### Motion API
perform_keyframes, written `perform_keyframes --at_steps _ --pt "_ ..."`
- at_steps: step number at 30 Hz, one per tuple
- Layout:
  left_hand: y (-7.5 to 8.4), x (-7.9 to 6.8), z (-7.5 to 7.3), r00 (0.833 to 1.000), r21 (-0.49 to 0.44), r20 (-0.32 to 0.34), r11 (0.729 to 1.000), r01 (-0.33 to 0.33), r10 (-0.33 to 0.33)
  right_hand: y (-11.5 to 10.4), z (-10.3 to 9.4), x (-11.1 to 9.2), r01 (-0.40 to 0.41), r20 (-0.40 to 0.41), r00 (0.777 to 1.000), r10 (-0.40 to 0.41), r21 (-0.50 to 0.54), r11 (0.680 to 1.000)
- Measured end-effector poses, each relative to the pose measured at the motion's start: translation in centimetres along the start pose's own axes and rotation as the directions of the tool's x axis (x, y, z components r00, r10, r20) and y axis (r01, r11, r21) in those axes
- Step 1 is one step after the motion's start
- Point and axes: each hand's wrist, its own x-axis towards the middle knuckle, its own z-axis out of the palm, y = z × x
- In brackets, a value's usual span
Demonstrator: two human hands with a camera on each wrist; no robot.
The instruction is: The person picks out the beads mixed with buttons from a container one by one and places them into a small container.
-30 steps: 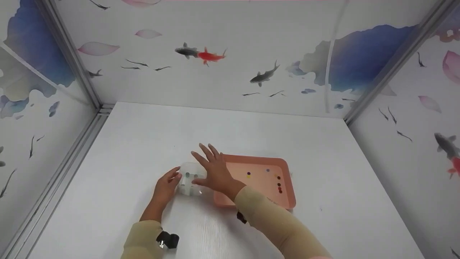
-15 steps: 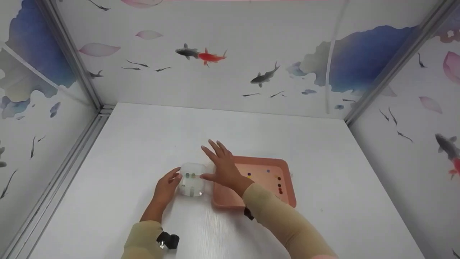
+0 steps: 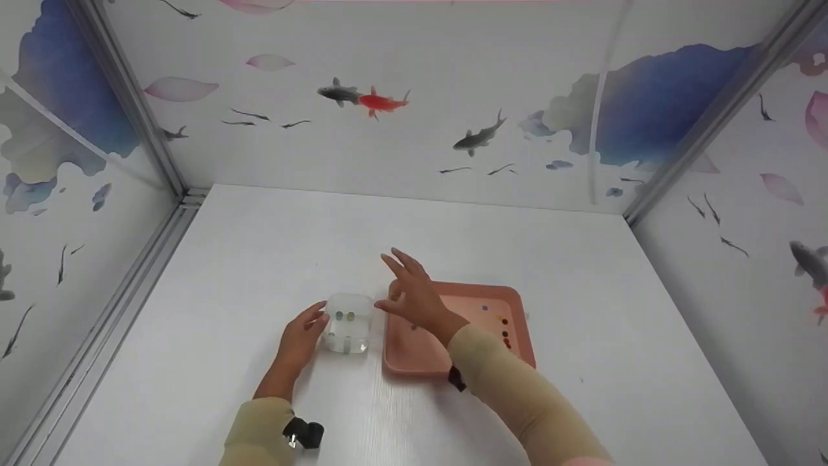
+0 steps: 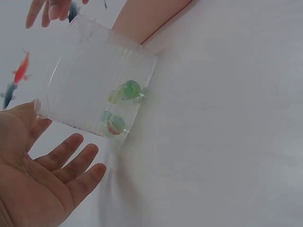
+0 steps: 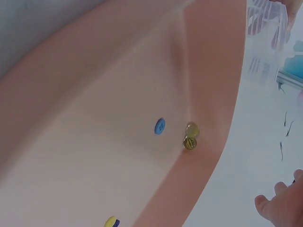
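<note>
A clear plastic container (image 3: 348,323) stands left of the pink tray (image 3: 414,373). A green marble (image 4: 131,89) and another marble (image 4: 116,125) show low inside it. My left hand (image 3: 303,333) is beside the container, its fingers loose; in the left wrist view one fingertip touches the rim. Over the tray's left part is my right hand (image 3: 417,301), fingers spread, with nothing visible in them. In the right wrist view a yellowish marble (image 5: 190,143) sits in a tray corner, near a blue button (image 5: 160,126). A yellow button (image 5: 110,221) lies farther off.
Several small dark and red buttons (image 3: 505,334) lie along the tray's right side. The white table (image 3: 291,239) is bounded by printed wall panels (image 3: 414,149) at the back and both sides.
My right hand has moved right, from above the clear container to over the tray's left side. The left hand stays beside the container.
</note>
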Motion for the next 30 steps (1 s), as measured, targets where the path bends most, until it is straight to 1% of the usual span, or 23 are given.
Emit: perform_keyframes --at_steps 3,8,12,16,19,25,26,30 --pt "0.0 -0.1 0.0 1.0 -0.004 -0.002 1.0 -0.005 0.005 0.6 0.0 0.0 -0.028 -0.003 1.0 0.028 0.041 0.999" --pt "0.0 -0.2 -0.1 1.0 -0.008 -0.003 1.0 -0.009 0.009 1.0 -0.3 0.0 -0.068 0.009 0.998 0.067 0.138 0.988" --pt "-0.1 -0.2 -0.1 1.0 -0.008 -0.01 1.0 -0.007 0.007 1.5 -0.5 0.2 -0.092 0.018 0.996 0.09 0.169 0.981" --pt "-0.1 -0.1 -0.1 1.0 -0.003 -0.015 1.0 -0.009 0.009 2.1 -0.5 0.3 -0.095 0.008 0.995 0.096 0.204 0.974" --pt "-0.2 -0.1 -0.1 1.0 -0.004 -0.018 1.0 -0.012 0.012 2.5 -0.5 0.3 -0.098 -0.007 0.995 0.104 0.259 0.961" --pt "-0.1 -0.2 0.0 1.0 0.003 -0.024 1.0 -0.017 0.017 3.0 -0.4 0.5 -0.178 0.009 0.983 0.185 0.327 0.928" --pt "-0.1 -0.1 0.0 1.0 0.004 -0.024 1.0 -0.014 0.014 3.0 -0.4 0.5 -0.179 0.01 0.982 0.187 0.34 0.923" --pt "-0.1 -0.1 -0.1 1.0 0.02 -0.022 1.0 -0.012 0.012 3.4 -0.3 0.6 -0.205 0.019 0.976 0.217 0.414 0.887"
